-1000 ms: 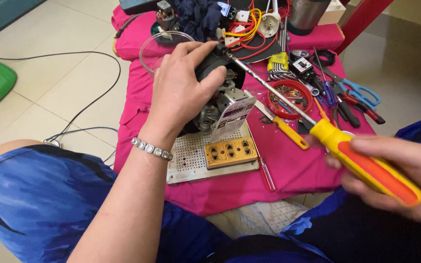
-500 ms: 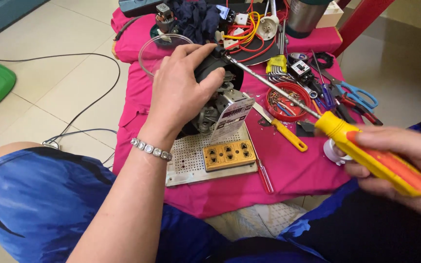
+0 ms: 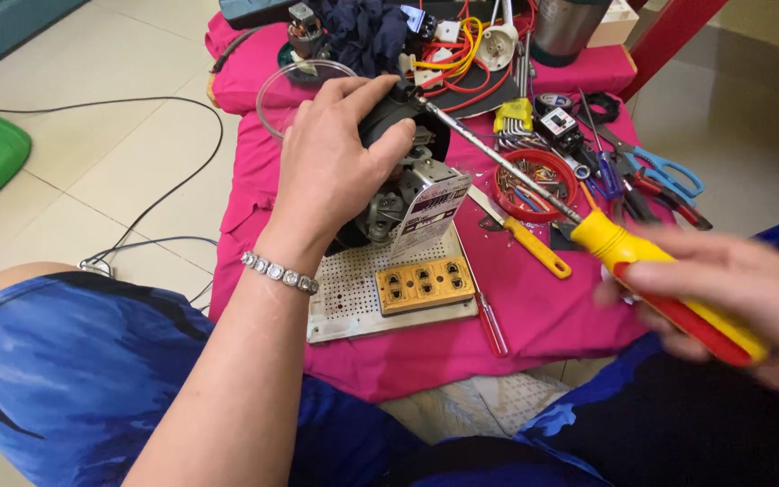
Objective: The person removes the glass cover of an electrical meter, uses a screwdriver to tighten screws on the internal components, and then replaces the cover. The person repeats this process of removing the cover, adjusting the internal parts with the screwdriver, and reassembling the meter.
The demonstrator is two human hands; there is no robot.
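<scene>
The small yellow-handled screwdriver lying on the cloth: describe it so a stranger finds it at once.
Start at the pink cloth, then find the round red dish of small parts. Just below it lies the small screwdriver, untouched. Its all-yellow handle sets it apart from the larger yellow-and-red one in the right hand.

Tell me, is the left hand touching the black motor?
Touching: the head view shows the left hand wrapped over the black motor, fingers pressed on its casing.

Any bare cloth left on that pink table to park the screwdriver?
Bare pink cloth lies along the near edge, between the perforated board and the right hand. A narrower strip runs left of the motor, below the clear ring. The far right is crowded: red dish of screws, scissors, pliers, hex keys, wires.
</scene>
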